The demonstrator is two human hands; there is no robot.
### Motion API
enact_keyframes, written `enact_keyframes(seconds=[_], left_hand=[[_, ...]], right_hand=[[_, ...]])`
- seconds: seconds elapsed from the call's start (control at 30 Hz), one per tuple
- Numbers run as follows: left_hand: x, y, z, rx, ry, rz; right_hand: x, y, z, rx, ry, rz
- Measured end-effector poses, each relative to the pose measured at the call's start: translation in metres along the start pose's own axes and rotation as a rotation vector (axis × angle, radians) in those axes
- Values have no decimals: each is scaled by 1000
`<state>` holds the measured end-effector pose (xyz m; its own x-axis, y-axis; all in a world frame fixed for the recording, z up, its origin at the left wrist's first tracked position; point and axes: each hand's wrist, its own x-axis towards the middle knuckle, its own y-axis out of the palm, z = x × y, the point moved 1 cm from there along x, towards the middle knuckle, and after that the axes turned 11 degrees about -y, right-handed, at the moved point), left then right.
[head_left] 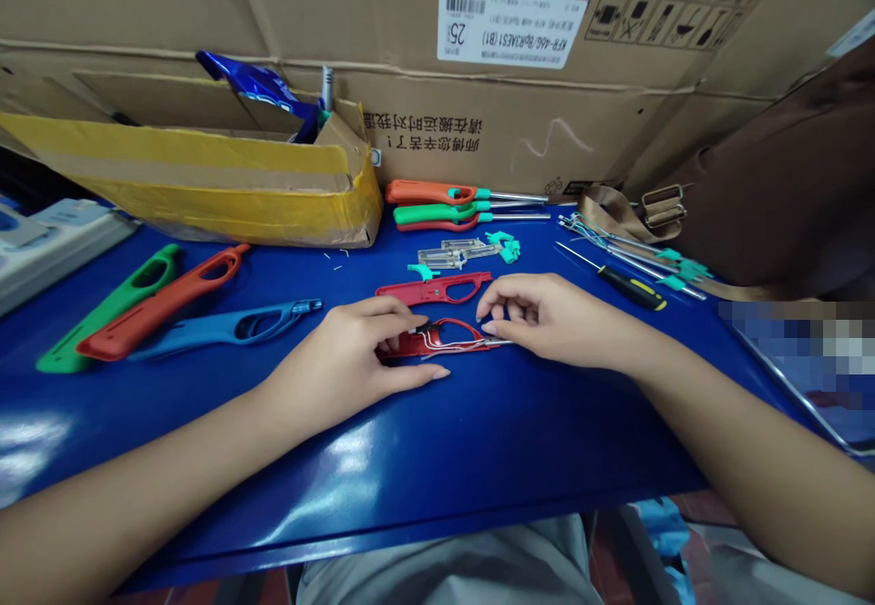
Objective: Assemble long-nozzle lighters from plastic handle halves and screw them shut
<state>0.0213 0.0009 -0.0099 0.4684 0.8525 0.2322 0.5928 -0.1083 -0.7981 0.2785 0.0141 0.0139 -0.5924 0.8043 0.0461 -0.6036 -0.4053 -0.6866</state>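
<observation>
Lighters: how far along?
Done-looking: three closed lighters lie at the back, metal nozzles fitted. In hand: an open red lighter shell with wires inside, under the left hand and right hand. Remaining: bare green shell, orange shell, blue shell, red shell, loose clear parts, wired metal tubes.

A glossy blue metal workbench carries a green plastic lighter shell, an orange plastic lighter shell and a blue plastic lighter shell side by side. A yellow-taped cardboard box stands behind them, against a large brown cardboard carton with a white barcode label. A black-and-yellow screwdriver lies on the right.
</observation>
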Motion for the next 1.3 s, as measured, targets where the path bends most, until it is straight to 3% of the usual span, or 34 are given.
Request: enact_keyframes(seconds=[0.4, 0.73, 0.9, 1.3], left_hand=[[0, 0, -1, -17, -5, 41], [0, -5, -13, -63, -27, 41], [-2, -5, -17, -112, -16, 81], [-4, -1, -16, -108, 1, 86]], right_hand=[[3, 4, 3, -59, 144, 120], [0, 17, 11, -153, -182, -114], [0, 26, 9, -243, -416, -55], [2, 29, 3, -480, -546, -29]])
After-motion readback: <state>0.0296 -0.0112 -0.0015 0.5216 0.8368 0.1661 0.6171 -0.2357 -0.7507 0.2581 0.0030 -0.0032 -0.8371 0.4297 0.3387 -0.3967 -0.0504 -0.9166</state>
